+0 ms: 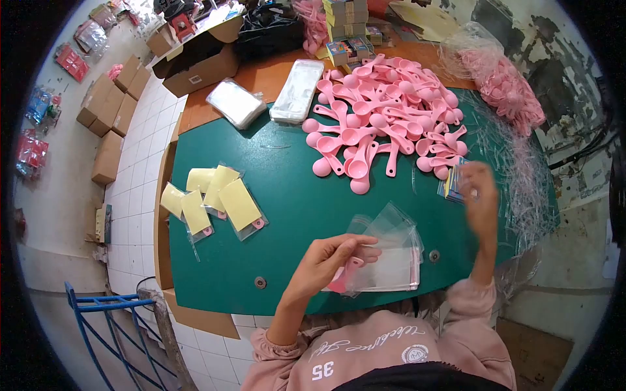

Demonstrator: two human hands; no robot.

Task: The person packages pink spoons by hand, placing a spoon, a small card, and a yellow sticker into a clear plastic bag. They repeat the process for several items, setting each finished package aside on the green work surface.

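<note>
My left hand (pixel 336 257) is closed with its thumb against the fingers, pinching a clear plastic bag with a pink measuring spoon (pixel 340 280) in it, close over a stack of clear plastic bags (pixel 393 268) at the table's front edge. A few loose bags (pixel 394 226) fan out beyond that stack. Over to the right, my right hand (pixel 479 189) is at a small stack of printed cards (pixel 451 186), its fingers bent and smeared by motion. A big heap of pink measuring spoons (pixel 385 117) lies just beyond the cards.
Several packed bags with yellow cards (pixel 241 205) lie on the green table (pixel 280 189) at left. Two bundles of clear bags (pixel 297 91) and an open cardboard box (pixel 202 75) sit at the back. Plastic film (pixel 515 189) covers the right side. A blue metal frame (pixel 107 303) stands at lower left.
</note>
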